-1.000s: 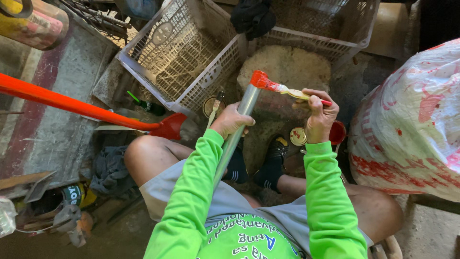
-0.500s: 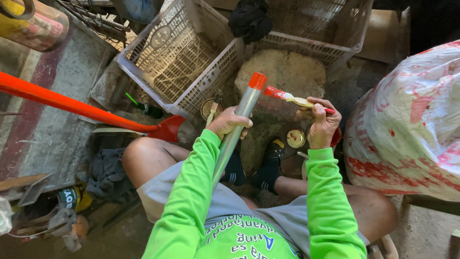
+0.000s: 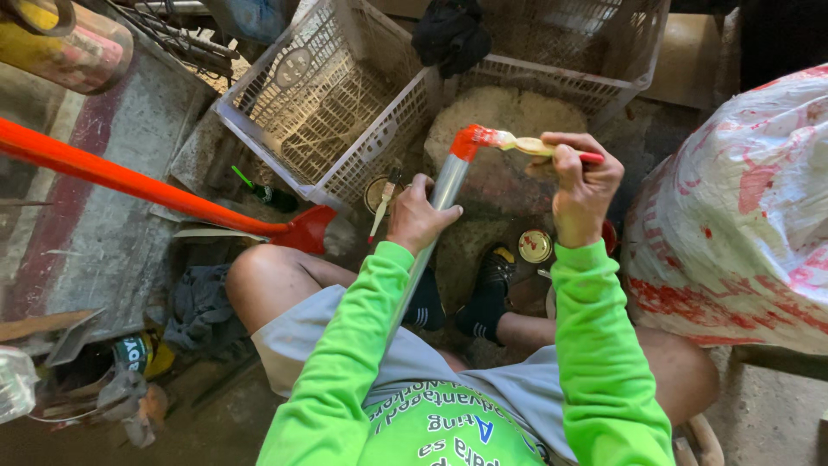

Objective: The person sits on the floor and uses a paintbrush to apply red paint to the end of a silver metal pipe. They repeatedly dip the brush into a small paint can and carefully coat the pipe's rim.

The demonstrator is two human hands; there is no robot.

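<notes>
The left hand is clamped around a grey metal pipe that slants up from the person's lap. The right hand is closed on a paintbrush, its bristles touching the pipe's top end. Only that tip is coated red; the shaft below remains bare grey, so most of the painting looks left to do. An open paint tin sits on the floor by the feet.

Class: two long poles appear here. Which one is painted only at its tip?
The grey pole in the left hand; the other pole, lying left, is orange throughout.
</notes>
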